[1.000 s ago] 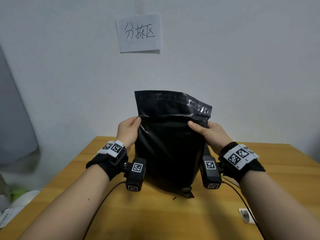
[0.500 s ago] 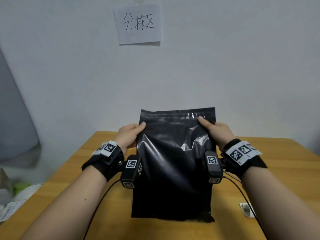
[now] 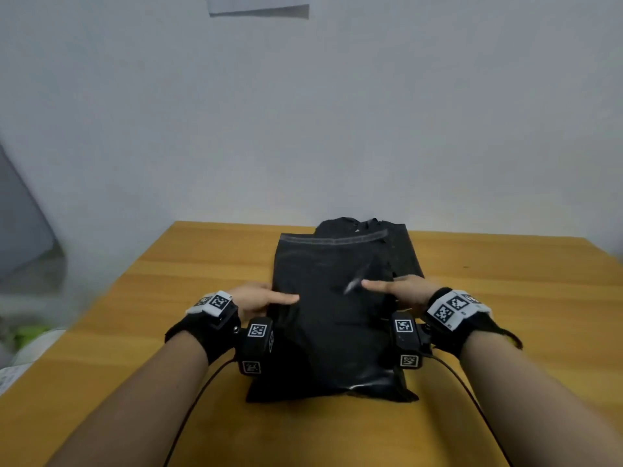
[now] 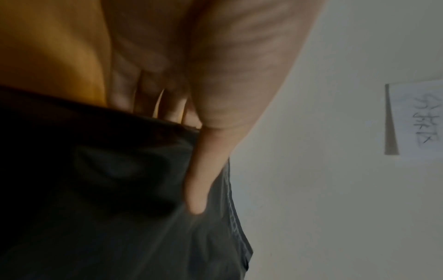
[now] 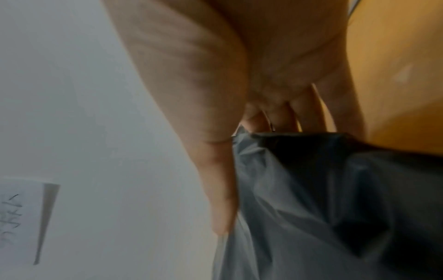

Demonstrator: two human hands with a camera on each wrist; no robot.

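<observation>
from the head view, a flat black plastic mailer bag (image 3: pixel 333 315) lies on the yellow wooden table (image 3: pixel 505 298), with the left hand (image 3: pixel 253 299) at the bag's left edge and the right hand (image 3: pixel 401 291) at its right edge. the left wrist view shows the thumb (image 4: pixel 203 170) on top of the bag and the fingers (image 4: pixel 148 98) tucked under its edge, pinching the plastic. the right wrist view shows the same pinch on the bag's right edge.

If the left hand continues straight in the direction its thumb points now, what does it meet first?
The left hand holds the black bag at its edge, thumb on top. Sliding straight across the bag, it would probably meet the thumb of the right hand first, though depth is unclear.
</observation>
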